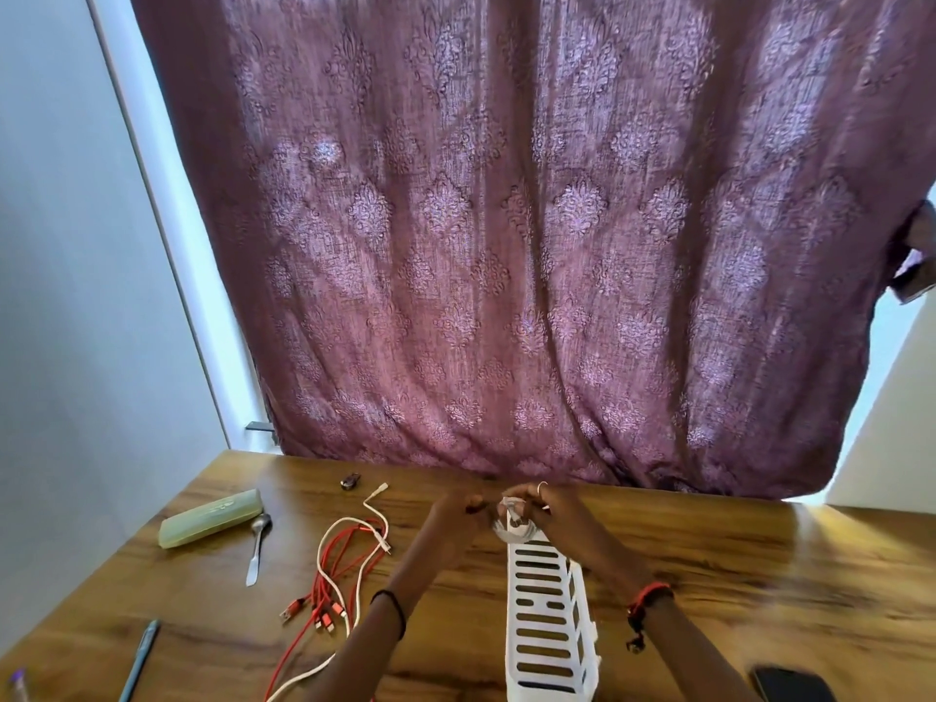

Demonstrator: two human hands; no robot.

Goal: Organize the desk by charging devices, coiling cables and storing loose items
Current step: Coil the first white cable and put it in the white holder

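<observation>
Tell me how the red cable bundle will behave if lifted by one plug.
Probably floppy: the red cables lie in loose loops on the desk, so they would likely droop. The white cable crosses them, so it may drag along. Thin, so probably light; the plugs may swing.

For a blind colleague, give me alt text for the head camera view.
The right hand holds a coiled white cable over a white slotted basket on a wooden desk, the left hand close beside. Red and white cables lie tangled nearby.
</observation>
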